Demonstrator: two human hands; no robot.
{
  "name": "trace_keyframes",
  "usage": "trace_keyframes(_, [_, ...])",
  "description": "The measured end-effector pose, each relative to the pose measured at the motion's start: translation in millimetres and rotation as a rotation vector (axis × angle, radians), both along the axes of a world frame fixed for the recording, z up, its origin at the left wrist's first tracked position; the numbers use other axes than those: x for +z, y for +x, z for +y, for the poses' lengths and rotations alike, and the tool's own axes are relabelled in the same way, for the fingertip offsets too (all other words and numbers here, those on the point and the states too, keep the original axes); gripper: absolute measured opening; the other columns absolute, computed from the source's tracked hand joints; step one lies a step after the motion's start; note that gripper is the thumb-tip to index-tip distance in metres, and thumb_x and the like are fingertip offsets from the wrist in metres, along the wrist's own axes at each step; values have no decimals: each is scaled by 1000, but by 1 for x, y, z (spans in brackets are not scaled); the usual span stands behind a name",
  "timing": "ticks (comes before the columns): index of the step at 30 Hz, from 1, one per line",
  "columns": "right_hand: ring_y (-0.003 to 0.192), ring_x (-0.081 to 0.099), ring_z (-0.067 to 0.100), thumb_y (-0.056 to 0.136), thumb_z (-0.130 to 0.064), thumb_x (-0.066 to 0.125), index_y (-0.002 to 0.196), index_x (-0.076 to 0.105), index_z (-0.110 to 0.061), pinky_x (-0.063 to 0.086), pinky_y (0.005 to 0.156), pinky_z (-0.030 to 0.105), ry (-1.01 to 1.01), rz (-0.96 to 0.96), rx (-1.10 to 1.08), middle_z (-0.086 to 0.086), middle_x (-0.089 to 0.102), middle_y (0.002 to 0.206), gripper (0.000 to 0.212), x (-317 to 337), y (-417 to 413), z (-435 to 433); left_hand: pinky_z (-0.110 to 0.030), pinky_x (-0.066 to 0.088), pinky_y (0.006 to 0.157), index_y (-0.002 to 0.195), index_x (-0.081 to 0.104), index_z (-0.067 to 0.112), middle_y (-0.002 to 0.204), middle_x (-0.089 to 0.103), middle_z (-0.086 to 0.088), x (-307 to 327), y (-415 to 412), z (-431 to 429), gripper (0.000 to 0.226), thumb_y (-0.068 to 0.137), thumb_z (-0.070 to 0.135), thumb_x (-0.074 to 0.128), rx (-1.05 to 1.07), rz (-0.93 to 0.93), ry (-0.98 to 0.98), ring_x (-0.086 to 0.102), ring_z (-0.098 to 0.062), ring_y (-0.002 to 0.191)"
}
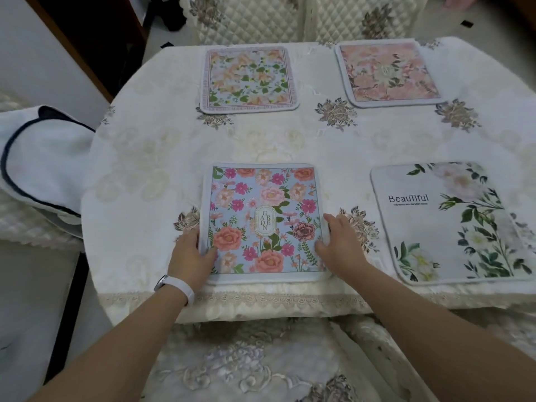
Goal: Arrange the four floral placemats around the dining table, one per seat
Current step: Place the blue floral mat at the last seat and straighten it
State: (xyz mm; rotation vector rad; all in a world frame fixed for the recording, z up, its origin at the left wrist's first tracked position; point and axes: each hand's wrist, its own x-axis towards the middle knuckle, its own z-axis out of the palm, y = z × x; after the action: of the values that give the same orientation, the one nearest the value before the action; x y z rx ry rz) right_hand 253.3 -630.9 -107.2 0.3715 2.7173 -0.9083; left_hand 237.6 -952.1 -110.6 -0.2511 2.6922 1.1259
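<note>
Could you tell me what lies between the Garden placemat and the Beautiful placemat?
In the head view, between Garden placemat and Beautiful placemat: right hand, embroidered flower.

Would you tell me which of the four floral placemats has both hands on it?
The blue "Garden" placemat, near left, with left hand and right hand at its sides.

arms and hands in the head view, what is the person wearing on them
Both forearms are bare, with no sleeves in view. The left hand has a white wristband with a dark-edged watch face around the wrist. The right hand and its wrist carry nothing: no rings, gloves or bands show on either hand.
</note>
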Motion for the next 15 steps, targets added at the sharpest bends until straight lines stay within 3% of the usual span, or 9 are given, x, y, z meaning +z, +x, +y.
trace_keyframes(3, [133,37,26,85,-38,65,147,34,-15,28,113,43,135,48,124,8,42,144,72,-3,19,5,-45,46,89,122,53,19,110,57,-10,0,10,-7,47,81,36,65,-43,22,-213,50,-29,102])
trace_keyframes(6, [138,30,25,79,-58,62,147,33,-17,23,116,42,214,49,234,4,37,149,84,-9,36,14,-46,42,98,133,48,13,131,51,-10,-1,21,-16,70,78,52,65,-190,48,-362,45,-31,117])
trace_keyframes(10, [146,19,22,71,-73,56,149,27,-22,14,118,43,262,42,301,-1,27,157,98,-16,49,21,-45,29,113,143,36,14,150,38,-7,-5,30,-27,98,67,73,56,-340,34,-383,33,-25,137])
trace_keyframes(15, [147,13,19,68,-80,50,151,25,-23,16,120,50,298,89,341,-2,23,160,104,-25,59,26,-44,20,117,146,30,14,155,29,-6,-10,33,-35,110,62,83,51,-440,81,-422,22,-21,143])
